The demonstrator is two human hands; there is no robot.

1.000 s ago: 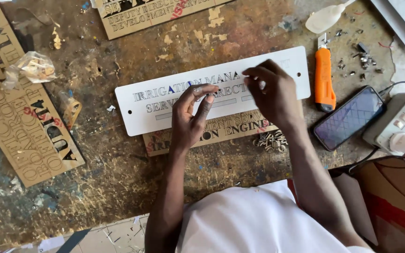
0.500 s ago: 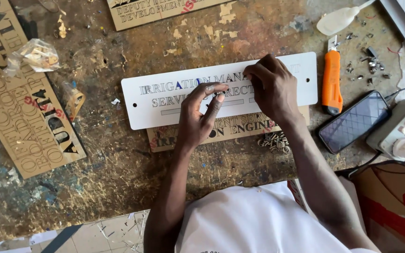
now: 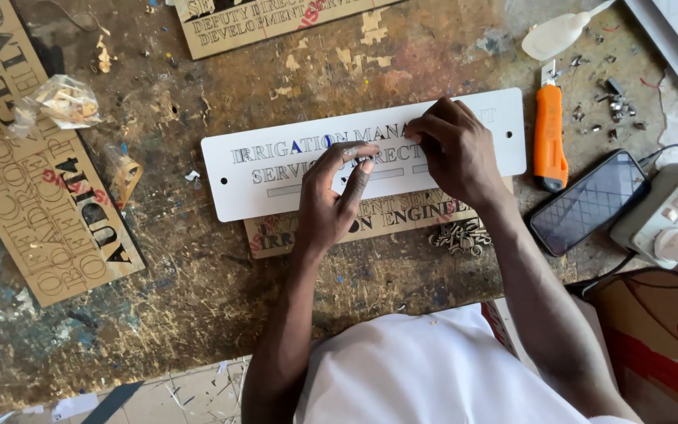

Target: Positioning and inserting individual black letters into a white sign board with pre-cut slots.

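Long white sign (image 3: 276,177) with rows of cut-out letters, a few filled in blue, flat on the messy table (image 3: 198,290), lying over a brown board (image 3: 402,216). Left hand (image 3: 331,200) on the sign, fingertips pinched on a tiny piece. Right hand (image 3: 457,149) pressing down, fingers bent. Orange knife (image 3: 549,133) and phone (image 3: 588,202) nearby.

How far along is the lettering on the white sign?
Partly done: a few coloured letters sit in the white sign plate, most slots look empty. In hand: left hand pinches a small piece over the second row; right hand presses the plate. Left: loose letters wait below.
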